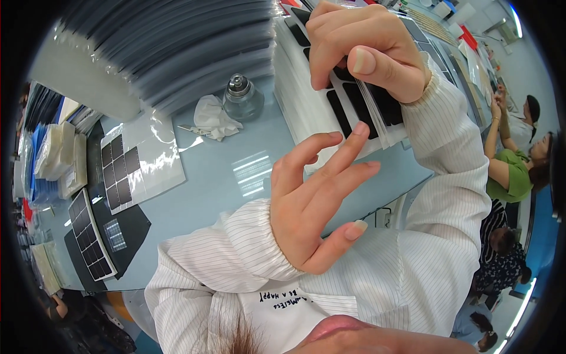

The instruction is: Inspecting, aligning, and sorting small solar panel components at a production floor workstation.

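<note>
Left edge: clear-wrapped bundles of pale sheets [56,150] stacked on the pale blue, glossy table [206,189].
Near-left panel: white-bordered card with black rectangles [91,239], overlying a dark flat sheet [137,227].
Left sheet: glossy white sheet [159,159], partly covered with dark rectangles, lying flat.
Far-left pile: dark grey sheets in clear plastic [177,41], heaped high.
Centre-far items: crumpled white tissue [213,118] beside a clear glass bottle with metal cap [243,101].
Left hand [318,200]: released, fingers spread, at the near side of the stack; contact cannot be told.
Stack location: tall stack of white sheets with black rectangles [356,103], right of the bottle; edges fanned at its right.
Right hand [365,56]: curled above the stack; grasp cannot be told.
Progress: judged mid-handling; the stack remains tall, its edges partly separated; the completed count cannot be determined.
</note>
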